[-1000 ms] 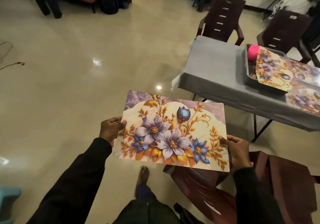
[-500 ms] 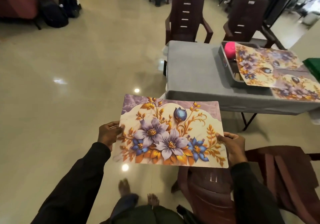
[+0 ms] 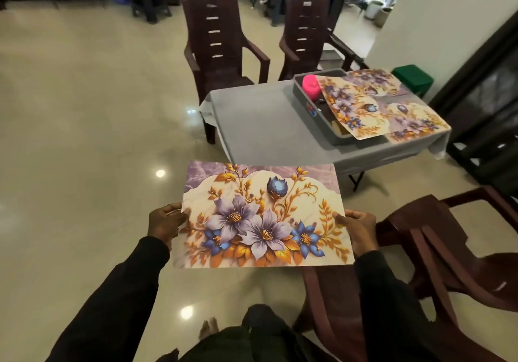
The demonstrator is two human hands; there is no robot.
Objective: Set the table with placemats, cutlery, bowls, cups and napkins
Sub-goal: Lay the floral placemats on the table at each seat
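- I am holding a floral placemat flat in front of me, over the floor, near the grey table.
- My left hand is gripping its left edge, thumb on top.
- My right hand is gripping its right edge the same way.
- On the table, a tray is holding a pink cup, a second placemat is lying across the tray, and more placemats are lying beside it.

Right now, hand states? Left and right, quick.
Left hand: closed, gripping the left edge of the floral placemat.
Right hand: closed, gripping the placemat's right edge.
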